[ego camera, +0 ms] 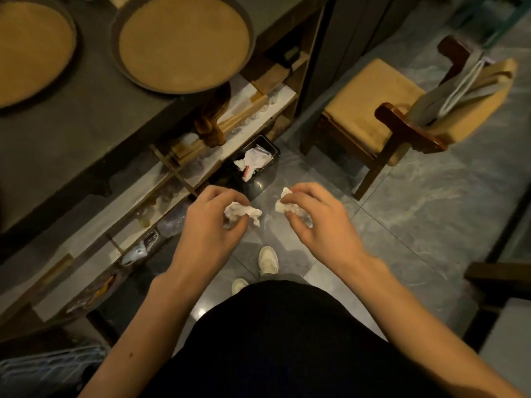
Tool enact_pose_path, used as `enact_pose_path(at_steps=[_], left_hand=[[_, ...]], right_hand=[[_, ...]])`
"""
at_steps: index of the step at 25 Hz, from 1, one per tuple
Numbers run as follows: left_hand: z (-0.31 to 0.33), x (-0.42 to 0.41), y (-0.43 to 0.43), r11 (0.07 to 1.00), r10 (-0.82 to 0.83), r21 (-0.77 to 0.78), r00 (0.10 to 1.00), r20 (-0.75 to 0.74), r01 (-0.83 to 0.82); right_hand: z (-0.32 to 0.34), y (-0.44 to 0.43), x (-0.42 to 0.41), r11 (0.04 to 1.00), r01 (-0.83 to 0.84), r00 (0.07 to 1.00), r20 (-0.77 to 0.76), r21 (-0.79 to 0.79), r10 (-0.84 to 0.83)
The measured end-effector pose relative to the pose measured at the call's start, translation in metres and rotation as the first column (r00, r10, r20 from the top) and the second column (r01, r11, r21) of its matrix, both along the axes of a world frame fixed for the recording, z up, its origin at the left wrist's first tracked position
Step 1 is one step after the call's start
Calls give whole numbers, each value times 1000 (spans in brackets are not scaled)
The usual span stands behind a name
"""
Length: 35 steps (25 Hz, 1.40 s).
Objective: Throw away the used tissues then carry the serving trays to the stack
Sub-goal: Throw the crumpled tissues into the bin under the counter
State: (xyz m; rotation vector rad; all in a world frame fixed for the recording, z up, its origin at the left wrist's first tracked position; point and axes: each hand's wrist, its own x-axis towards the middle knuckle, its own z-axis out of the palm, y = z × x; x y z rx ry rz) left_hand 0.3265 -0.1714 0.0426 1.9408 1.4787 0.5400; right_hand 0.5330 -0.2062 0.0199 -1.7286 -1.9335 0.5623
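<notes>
My left hand is shut on a crumpled white tissue, and my right hand is shut on a second crumpled tissue. Both hands hover over the floor, just short of a small black bin that holds white waste paper and stands by the foot of the counter. Two round serving trays with tan liners lie on the dark counter: one overhangs the counter's edge, the other is at the far left, cut off by the frame.
Open shelves under the counter hold glassware and wooden items. A wooden chair with a tan cushion and a bag on it stands to the right of the bin. The grey tiled floor runs between them. My shoes are below my hands.
</notes>
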Motion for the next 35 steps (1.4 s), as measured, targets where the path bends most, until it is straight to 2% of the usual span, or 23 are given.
enact_pose_path(at_steps=[3, 9, 15, 20, 23, 29, 35], left_hand=[[-11, -7, -14, 999, -16, -38, 995, 96, 20], [-23, 1, -40, 994, 57, -101, 978, 199, -38], [-32, 37, -43, 990, 119, -95, 983, 143, -106], [-36, 116, -9, 981, 193, -48, 979, 70, -190], [-35, 171, 10, 968, 251, -34, 965, 81, -249], [-39, 231, 37, 919, 384, -146, 917, 111, -367], [-77, 225, 84, 815, 526, -344, 844, 103, -466]], right_hand=[[2, -25, -7, 1000, 23, 998, 59, -3, -23], [4, -59, 5, 999, 51, 998, 24, 10, -52], [-16, -46, 44, 999, 30, 997, -65, 20, -29], [-34, -7, 115, 999, 2, 989, -146, 54, 6], [-41, 18, 170, 999, 16, 980, -199, 42, -8], [-51, 73, 240, 996, -48, 980, -195, -80, 31], [-82, 122, 231, 980, -95, 976, -209, -175, 57]])
